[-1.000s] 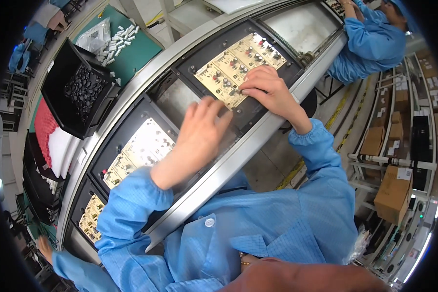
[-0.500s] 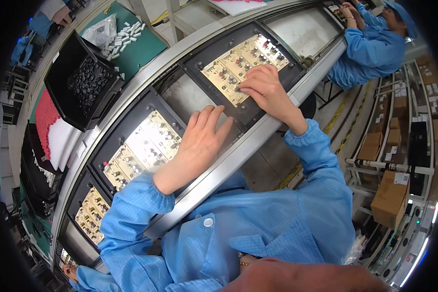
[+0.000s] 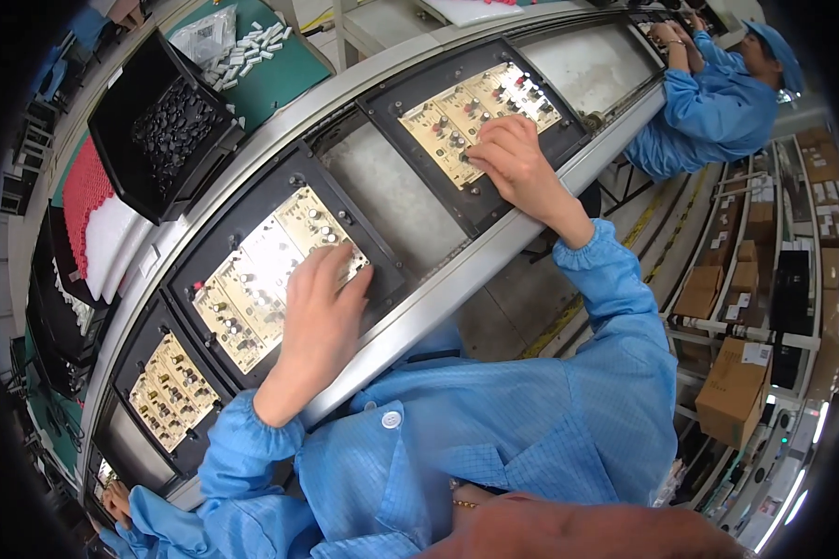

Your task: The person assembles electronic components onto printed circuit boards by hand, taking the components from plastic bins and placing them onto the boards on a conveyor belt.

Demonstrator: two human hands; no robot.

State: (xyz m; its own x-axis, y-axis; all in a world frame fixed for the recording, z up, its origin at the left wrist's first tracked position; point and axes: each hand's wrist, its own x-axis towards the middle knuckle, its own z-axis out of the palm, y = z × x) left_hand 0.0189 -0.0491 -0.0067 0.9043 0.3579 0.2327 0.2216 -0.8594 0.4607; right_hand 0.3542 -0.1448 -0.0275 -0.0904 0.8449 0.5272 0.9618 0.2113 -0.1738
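Observation:
My right hand [image 3: 524, 172] is over the near edge of a circuit board [image 3: 419, 116] in a black carrier tray [image 3: 391, 140]. Its thumb and fingertips are pinched together down by the board's small parts. Whatever lies between them is too small and covered to name. My left hand [image 3: 319, 321] hovers over or rests on the right end of a second circuit board [image 3: 224, 289], fingers stretched out, with nothing seen in it. That board carries dark capacitors and a red part, and part of it shines with glare. The second carrier tray [image 3: 373, 244] surrounds it.
A metal conveyor rail [image 3: 419, 321] runs diagonally before me. Another board [image 3: 172, 396] stands further left. Behind the line are a black bin [image 3: 172, 140] of black parts and white pieces [image 3: 252, 51] on a green mat. A co-worker [image 3: 708, 102] in blue sits at far right.
My left hand has moved left and nearer, from the gap between the trays to the second board. My right hand keeps its pinch at the same board. The view has shifted slightly.

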